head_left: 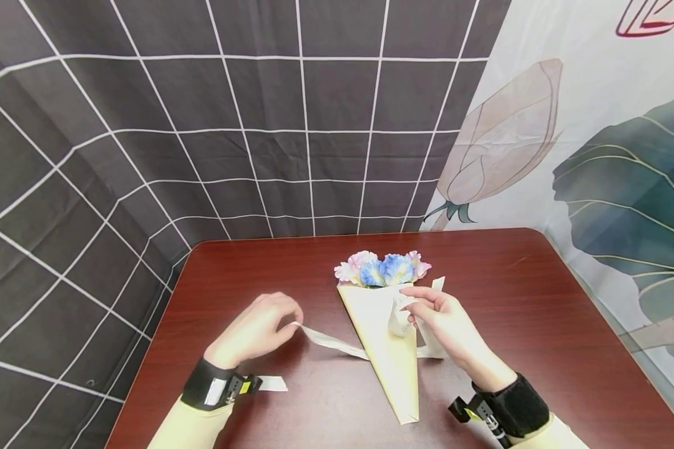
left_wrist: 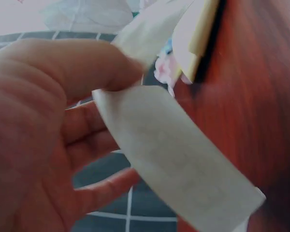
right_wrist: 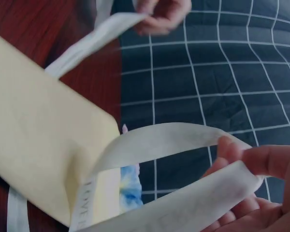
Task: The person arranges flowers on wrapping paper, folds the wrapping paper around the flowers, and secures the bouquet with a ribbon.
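Observation:
A cream paper cone (head_left: 386, 340) lies on the dark red table (head_left: 539, 324), with pink and blue flowers (head_left: 380, 269) at its far open end. A white ribbon (head_left: 334, 341) passes under the cone. My left hand (head_left: 258, 329) pinches one end of the ribbon (left_wrist: 174, 159) left of the cone, thumb over it. My right hand (head_left: 444, 321) pinches a loop of the other ribbon end (right_wrist: 183, 203) above the cone's right side. The cone (right_wrist: 38, 154) fills the right wrist view, with blue petals (right_wrist: 131, 186) below its edge.
A dark curtain with a white grid (head_left: 230, 125) hangs behind the table. To the right hangs a white cloth printed with a bud and leaves (head_left: 595, 156). The table's left edge (head_left: 151, 349) is close to my left wrist.

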### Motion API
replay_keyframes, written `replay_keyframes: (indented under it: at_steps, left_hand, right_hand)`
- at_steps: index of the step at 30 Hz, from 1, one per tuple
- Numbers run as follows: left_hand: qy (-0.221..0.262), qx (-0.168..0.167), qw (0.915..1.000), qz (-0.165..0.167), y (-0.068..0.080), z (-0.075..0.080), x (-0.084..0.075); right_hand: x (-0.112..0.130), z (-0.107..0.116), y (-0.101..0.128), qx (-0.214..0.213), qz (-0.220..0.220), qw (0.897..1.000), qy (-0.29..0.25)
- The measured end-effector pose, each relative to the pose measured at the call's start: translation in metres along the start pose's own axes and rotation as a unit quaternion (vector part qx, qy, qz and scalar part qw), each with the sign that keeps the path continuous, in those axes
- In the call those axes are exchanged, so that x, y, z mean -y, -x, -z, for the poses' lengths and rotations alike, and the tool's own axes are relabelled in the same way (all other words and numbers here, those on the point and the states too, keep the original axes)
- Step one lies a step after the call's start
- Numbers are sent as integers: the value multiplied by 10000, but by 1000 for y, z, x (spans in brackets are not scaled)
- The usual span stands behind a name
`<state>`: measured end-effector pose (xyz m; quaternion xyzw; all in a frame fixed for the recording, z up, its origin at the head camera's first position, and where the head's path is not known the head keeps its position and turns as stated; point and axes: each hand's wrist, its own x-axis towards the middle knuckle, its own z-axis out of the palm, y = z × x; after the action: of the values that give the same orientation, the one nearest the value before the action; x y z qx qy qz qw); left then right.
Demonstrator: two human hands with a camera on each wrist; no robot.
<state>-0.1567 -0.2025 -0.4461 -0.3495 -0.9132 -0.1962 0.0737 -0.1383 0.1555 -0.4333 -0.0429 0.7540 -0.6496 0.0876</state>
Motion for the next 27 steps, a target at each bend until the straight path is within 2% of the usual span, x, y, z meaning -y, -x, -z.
replay_keyframes:
  at_steps: [3, 8, 13, 17, 20, 23, 27]
  left_hand:
    - [243, -47, 9996, -129, -15, 4, -9]
    - [692, 75, 9976, 35, -33, 9, -24]
    - [717, 1, 9974, 106, -46, 11, -36]
    - [654, -136, 9978, -36, -56, 12, -45]
    - [516, -270, 9977, -332, -66, 13, -53]
    - [248, -427, 9958, -771, -77, 13, -62]
    - [-78, -702, 9886, -1332, -90, 11, -73]
  right_hand:
    - [2, -6, -2, 24, -157, 9997, 185]
    - [9, -13, -6, -33, -295, 9990, 322]
    - [15, -19, -10, 165, -90, 9995, 248]
    - [15, -28, -11, 269, 185, 9965, 766]
    - [13, -35, -10, 342, 416, 9844, 1672]
    - [11, -42, -7, 633, 698, 9636, 2501]
    - [8, -52, -6, 955, 934, 9455, 2969]
